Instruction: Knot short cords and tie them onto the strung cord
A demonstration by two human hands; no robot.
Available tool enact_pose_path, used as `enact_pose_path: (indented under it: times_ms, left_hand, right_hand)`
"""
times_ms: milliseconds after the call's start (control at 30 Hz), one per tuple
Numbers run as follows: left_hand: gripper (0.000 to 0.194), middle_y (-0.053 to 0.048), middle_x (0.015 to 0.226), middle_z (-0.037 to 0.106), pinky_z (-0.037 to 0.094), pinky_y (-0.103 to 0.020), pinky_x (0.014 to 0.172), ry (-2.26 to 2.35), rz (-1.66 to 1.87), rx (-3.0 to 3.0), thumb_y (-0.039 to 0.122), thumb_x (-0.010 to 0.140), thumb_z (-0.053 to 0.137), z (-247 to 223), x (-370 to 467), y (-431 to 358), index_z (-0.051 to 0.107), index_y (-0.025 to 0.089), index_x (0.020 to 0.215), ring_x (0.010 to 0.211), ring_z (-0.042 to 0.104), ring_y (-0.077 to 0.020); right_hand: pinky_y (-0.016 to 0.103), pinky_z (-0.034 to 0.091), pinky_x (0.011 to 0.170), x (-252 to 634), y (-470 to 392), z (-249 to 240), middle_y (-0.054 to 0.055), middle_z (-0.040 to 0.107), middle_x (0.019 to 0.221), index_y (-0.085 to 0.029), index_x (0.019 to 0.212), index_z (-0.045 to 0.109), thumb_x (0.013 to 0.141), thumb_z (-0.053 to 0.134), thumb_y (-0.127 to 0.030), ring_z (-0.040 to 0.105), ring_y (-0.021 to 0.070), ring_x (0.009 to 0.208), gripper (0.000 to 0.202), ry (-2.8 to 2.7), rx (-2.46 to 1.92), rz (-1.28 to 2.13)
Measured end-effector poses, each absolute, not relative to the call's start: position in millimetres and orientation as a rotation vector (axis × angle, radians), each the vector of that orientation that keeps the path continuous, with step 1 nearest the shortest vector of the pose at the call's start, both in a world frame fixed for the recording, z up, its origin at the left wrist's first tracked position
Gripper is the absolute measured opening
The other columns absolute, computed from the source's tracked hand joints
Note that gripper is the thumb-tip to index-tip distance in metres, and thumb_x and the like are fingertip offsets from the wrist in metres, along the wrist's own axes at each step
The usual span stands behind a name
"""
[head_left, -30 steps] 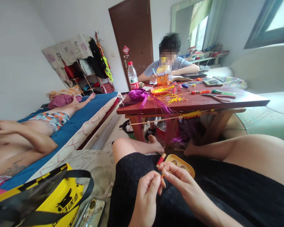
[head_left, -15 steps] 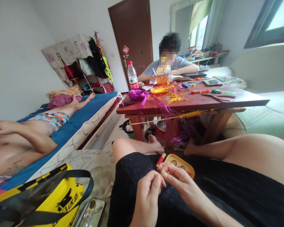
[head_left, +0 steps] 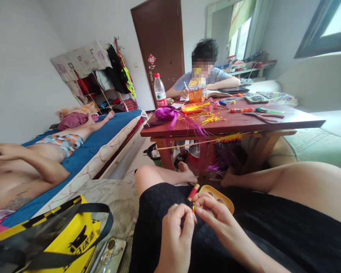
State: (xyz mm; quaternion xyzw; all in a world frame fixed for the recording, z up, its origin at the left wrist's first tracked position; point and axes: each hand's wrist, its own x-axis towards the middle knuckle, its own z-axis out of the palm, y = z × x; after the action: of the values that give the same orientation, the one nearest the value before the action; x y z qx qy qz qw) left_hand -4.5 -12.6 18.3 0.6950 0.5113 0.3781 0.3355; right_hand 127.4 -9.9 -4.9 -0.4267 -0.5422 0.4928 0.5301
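Observation:
Over the black cloth on my lap, my left hand (head_left: pixel 176 233) and my right hand (head_left: pixel 216 214) meet fingertip to fingertip. Pinched between them is a small yellow-and-red piece (head_left: pixel 193 209), mostly covered by the fingers. Just beyond the fingertips lies a red thread spool (head_left: pixel 193 192) with a pale end. Partly hidden behind my right hand is a shallow yellow tray (head_left: pixel 230 204) holding round items.
The red-brown table (head_left: pixel 298 120) bears purple strands (head_left: pixel 166 113), yellow stems (head_left: pixel 213 118), pliers (head_left: pixel 260 117) and bottles. A person (head_left: pixel 206 77) writes behind it. Another person (head_left: pixel 22 174) lies on the bed at left. A yellow bag (head_left: pixel 79 235) stands beside me.
My fingertips have parted slightly, and more of the small yellow-and-red piece shows between them. Both hands stay in nearly the same place. The view has shifted very slightly.

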Motion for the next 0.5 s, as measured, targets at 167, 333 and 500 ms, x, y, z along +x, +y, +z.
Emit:
enact_pose_path:
  times_ms: [167,333,500]
  left_hand:
    - [0.024,0.001,0.058,0.049,0.034,-0.023,0.056,1.389,1.011,1.94,0.024,0.082,0.043,19.1,-7.0,-11.9,0.051,0.018,0.06,0.058,0.047,-0.0139]
    - [0.029,0.001,0.058,0.049,0.034,-0.022,0.055,1.368,0.935,1.866,0.029,0.085,0.04,19.6,-5.8,-13.2,0.049,0.018,0.06,0.057,0.047,-0.0129]
    - [0.031,0.001,0.058,0.049,0.033,-0.022,0.055,1.35,0.909,1.817,0.032,0.086,0.039,20.1,-5.1,-13.6,0.048,0.017,0.061,0.056,0.045,-0.0121]
  right_hand:
    - [0.038,0.036,0.09,132.7,-16.0,-3.5,0.007,0.054,0.104,-0.026,0.089,0.064,0.081,0.055,-0.029,0.049,0.0252,0.101,0.013,-1.515,-1.101,0.818]
    - [0.04,0.038,0.087,131.6,-17.2,-1.6,0.007,0.055,0.101,-0.028,0.078,0.066,0.08,0.056,-0.027,0.05,0.0264,0.099,0.01,-1.583,-1.149,0.717]
    - [0.037,0.037,0.087,129.2,-16.2,-4.6,0.006,0.055,0.098,-0.025,0.076,0.065,0.082,0.054,-0.029,0.052,0.0241,0.097,0.013,-1.501,-1.119,0.856]
